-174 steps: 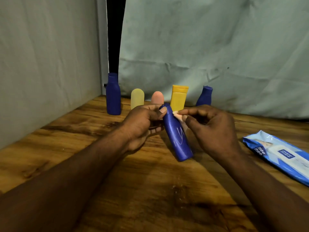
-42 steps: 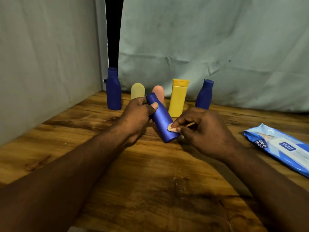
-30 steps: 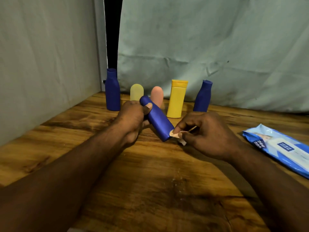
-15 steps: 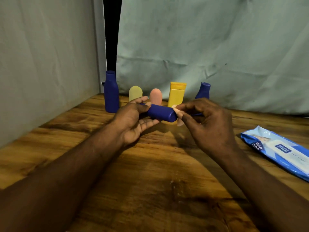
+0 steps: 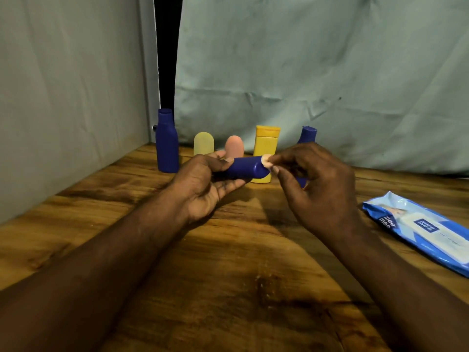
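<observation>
My left hand (image 5: 203, 185) curls round the small blue bottle (image 5: 245, 169), holding it sideways just in front of the yellow bottle (image 5: 266, 144). My right hand (image 5: 321, 191) pinches a pale pad (image 5: 266, 161) against the blue bottle's end.

- Wooden table (image 5: 228, 288), dark-grained, carrying all below.
- Tall dark-blue bottle (image 5: 167, 146), upright, back left corner.
- Pale yellow rounded container (image 5: 203, 146), upright, along the back edge.
- Pink rounded container (image 5: 234, 147), just beside the yellow one.
- Yellow flip-cap bottle (image 5: 267, 143), upright, back edge.
- Smaller dark-blue bottle (image 5: 308, 135), back edge, partly hidden.
- Blue wipes pack (image 5: 418, 229), flat, right edge.
- Grey-green cloth backdrop (image 5: 304, 59), creased; dark gap (image 5: 167, 59) at the corner.
</observation>
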